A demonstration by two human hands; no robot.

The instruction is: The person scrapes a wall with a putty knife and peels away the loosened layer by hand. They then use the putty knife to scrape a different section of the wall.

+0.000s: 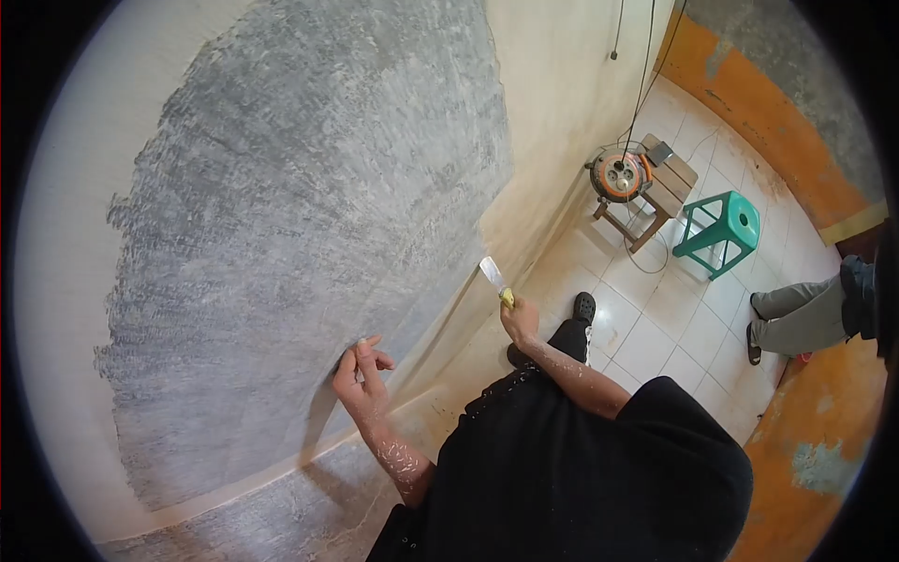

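Observation:
My right hand (522,323) is closed around the yellow handle of a putty knife (493,273). Its metal blade points up and left, close to the lower edge of the wall. My left hand (363,373) is beside the grey scraped patch (309,206) of the wall, thumb and fingertips drawn together in a pinch. Whatever may lie between those fingertips is too small to make out. Pale flakes cling to both forearms and to my black clothing. Around the grey patch, cream paint (552,103) remains with a ragged edge.
A cable reel (618,176) sits on a small wooden stool (670,183), with cords hanging above it. Beside it stands a green plastic stool (726,229) on the white tiled floor (646,318). At the right is another person in grey trousers (801,317), near orange walls.

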